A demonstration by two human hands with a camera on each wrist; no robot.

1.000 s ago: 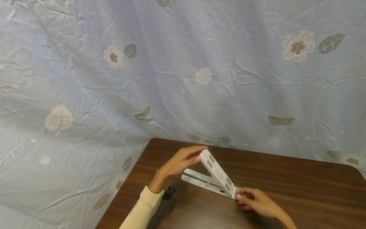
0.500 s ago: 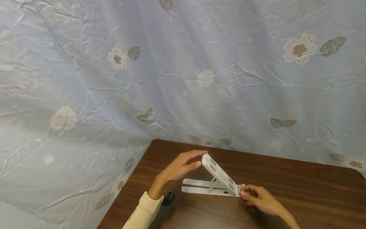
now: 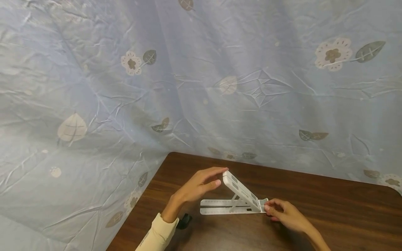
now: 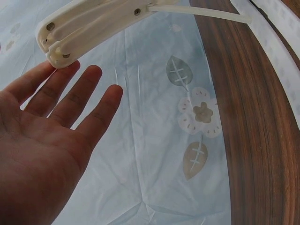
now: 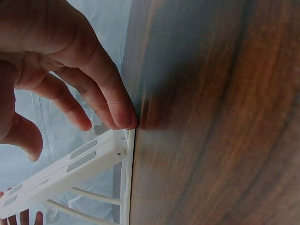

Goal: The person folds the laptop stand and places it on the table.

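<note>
A white folding laptop stand point(image 3: 240, 191) is on the brown table. Its ruler-marked base rails point(image 3: 216, 211) lie on the tabletop. The padded upper part slopes up to the left, braced by thin struts point(image 5: 89, 193). My left hand point(image 3: 197, 184) is at the raised end; in the left wrist view its fairly straight fingers point(image 4: 105, 110) touch that end from below. Close to the hinged end is my right hand point(image 3: 286, 215). In the right wrist view its fingertips point(image 5: 124, 117) touch that end, with the thumb point(image 5: 30, 143) standing apart.
A dark wooden table point(image 3: 339, 212) spreads around the stand. Pale blue cloth point(image 3: 201, 87) with flowers and leaves hangs behind it and to the left. A black piece point(image 3: 184, 221) shows at the left wrist, by a cream sleeve point(image 3: 158, 233).
The stand has turned so its base rails lie more level across the view. Its raised end is slightly lower. Both hands have shifted with it, the right one a little rightward.
</note>
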